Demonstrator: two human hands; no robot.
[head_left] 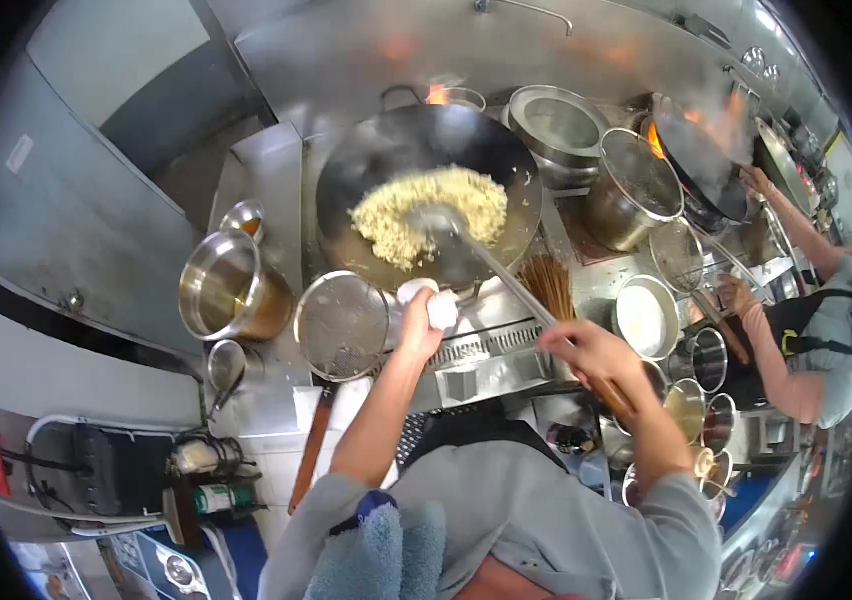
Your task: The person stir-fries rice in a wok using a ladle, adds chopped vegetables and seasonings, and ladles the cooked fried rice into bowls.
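Note:
A large dark wok (pixel 344 158) sits on the stove, holding a heap of pale yellow, grainy food that looks like fried rice (pixel 386 222). My left hand (pixel 420 330) is closed around a folded white cloth (pixel 440 308) at the wok's near edge; the wok handle under it is hidden. The long metal handle of a ladle (pixel 514 284) runs from my right hand (pixel 601 362), whose fingers wrap its end. The ladle's bowl rests in the food and is slightly blurred. A bamboo brush (pixel 548 284) lies just beyond my right hand.
Left of the wok are a round mesh strainer (pixel 344 328) and a steel pot of oil (pixel 234 288). On the right stand a tall pot (pixel 634 190) and a bowl of white stuff (pixel 644 318). Farther right, a co-worker's hand (pixel 758 182) holds another wok (pixel 698 155) over flames.

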